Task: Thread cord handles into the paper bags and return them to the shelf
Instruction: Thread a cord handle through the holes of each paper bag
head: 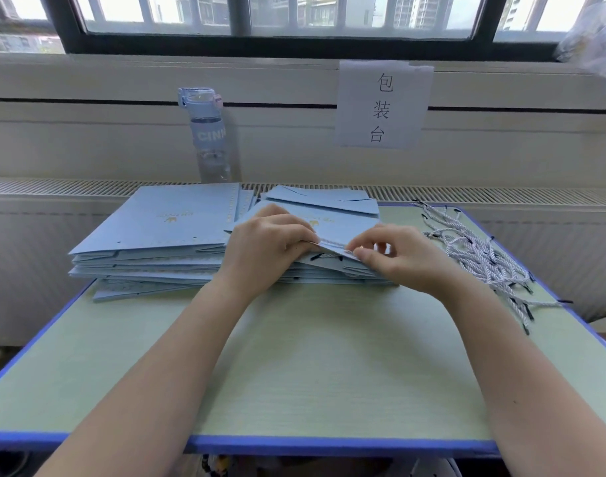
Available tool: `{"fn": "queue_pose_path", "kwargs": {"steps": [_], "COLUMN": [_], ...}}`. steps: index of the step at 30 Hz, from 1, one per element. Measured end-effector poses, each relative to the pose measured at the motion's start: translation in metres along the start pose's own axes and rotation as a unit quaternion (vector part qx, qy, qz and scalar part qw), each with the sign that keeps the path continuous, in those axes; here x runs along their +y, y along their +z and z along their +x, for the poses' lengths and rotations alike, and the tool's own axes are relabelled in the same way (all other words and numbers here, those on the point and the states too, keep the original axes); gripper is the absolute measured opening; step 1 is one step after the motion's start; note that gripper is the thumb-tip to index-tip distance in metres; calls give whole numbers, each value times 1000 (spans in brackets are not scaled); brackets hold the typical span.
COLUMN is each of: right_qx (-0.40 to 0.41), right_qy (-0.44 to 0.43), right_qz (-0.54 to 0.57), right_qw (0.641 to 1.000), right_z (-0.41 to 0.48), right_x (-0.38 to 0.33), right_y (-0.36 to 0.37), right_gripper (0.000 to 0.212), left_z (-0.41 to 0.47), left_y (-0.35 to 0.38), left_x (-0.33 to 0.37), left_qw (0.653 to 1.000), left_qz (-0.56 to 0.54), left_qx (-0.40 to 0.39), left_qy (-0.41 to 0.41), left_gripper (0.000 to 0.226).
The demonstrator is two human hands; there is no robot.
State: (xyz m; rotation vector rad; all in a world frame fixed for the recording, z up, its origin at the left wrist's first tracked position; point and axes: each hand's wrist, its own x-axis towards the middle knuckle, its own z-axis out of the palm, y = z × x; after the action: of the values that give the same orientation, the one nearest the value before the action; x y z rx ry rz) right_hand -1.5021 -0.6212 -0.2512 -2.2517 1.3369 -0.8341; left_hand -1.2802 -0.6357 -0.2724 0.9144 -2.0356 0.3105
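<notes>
Step (judged): threading handle, partway | top paper bag (343, 225) on right stack, mid table (329, 356) | left hand (270, 246) curled round bag's near rim, lifting it | right hand (394, 259) pinching cord (329, 242) at that rim | loose cords (477, 256) heaped at right | next: seat dark tip through hole, draw cord through; shelving not begun.

Place: a small packing workstation — hand assembly work.
Sign: a paper sheet (384, 105) on the wall reads 包装台 — packing counter.
Stock: flat blue paper bags (164, 228) in stacks, loose cord handles (484, 256) heaped near them on the counter (329, 373).
Outlook: a window (294, 15) onto tower blocks.
</notes>
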Motion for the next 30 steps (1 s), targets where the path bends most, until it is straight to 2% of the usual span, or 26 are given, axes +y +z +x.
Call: {"fn": "queue_pose_path", "kwargs": {"steps": [4, 7, 10, 14, 20, 22, 26, 30], "right_qx": [-1, 9, 113, 291, 384, 394, 358, 359], "right_qy": [24, 0, -12, -57, -72, -66, -63, -44], "right_qz": [-25, -94, -130, -140, -77, -71, -70, -78], "right_qw": [999, 996, 985, 945, 917, 914, 929, 929], "right_z": [-1, 3, 7, 9, 10, 10, 12, 14], "right_x": [2, 2, 7, 16, 13, 13, 16, 20], "right_y": [-2, 1, 5, 6, 7, 8, 8, 12], "right_gripper": [18, 13, 6, 7, 8, 8, 5, 6], "left_z": [0, 0, 0, 1, 1, 2, -2, -2], "left_y": [2, 3, 3, 1, 2, 1, 1, 3], "left_x": [0, -1, -2, -2, 1, 1, -2, 0], "left_qw": [1000, 1000, 999, 996, 994, 994, 993, 996], "left_qz": [2, -12, -31, -74, -90, -88, -46, 4], "left_qx": [-2, -1, 2, 10, -52, -67, -109, -85], "left_qy": [3, -5, -21, -55, -30, -21, -13, 10], "left_gripper": [17, 12, 14, 25, 34, 35, 33, 21]}}
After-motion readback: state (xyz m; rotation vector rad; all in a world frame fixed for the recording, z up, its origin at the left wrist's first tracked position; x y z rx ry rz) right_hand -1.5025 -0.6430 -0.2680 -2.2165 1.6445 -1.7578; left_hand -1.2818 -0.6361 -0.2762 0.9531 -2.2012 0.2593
